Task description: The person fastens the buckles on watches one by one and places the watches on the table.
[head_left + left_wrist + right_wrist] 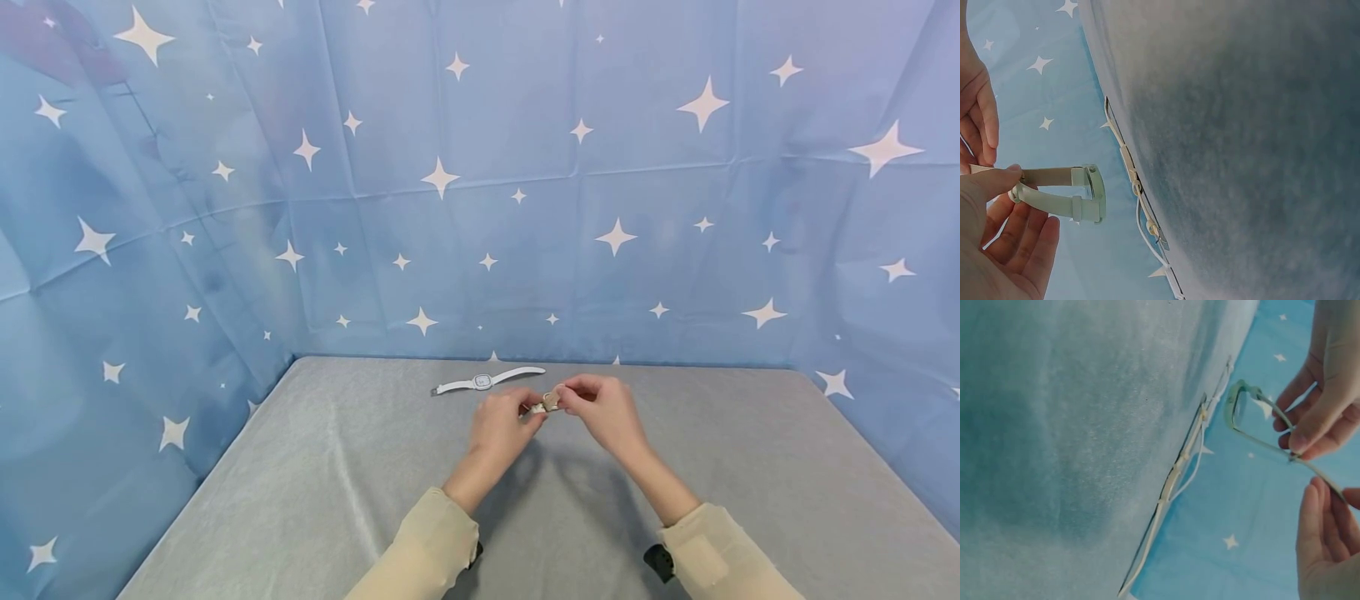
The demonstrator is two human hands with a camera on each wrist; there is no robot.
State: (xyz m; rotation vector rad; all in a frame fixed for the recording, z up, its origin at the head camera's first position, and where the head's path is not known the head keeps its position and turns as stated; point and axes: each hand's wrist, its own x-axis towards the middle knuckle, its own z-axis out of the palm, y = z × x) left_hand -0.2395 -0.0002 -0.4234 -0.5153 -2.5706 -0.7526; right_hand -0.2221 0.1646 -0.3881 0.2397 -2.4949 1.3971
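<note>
A pale green wristwatch (1100,195) is held up above the table, its strap bent into a loop. My left hand (498,427) pinches the strap near the buckle between thumb and fingers. My right hand (606,415) holds the strap's free end (1331,482) with thumb and fingertips. In the right wrist view the watch's case (1232,407) hangs beyond the left fingers, seen edge-on. Behind the left hand, a white wristwatch (482,382) lies stretched out on the table, dial up.
The grey cloth-covered table (300,483) meets a blue star-patterned backdrop (517,233) at its back edge. Both wrist views show a beige strap-like item (1127,159) lying in line with the white watch; in the head view it is hidden.
</note>
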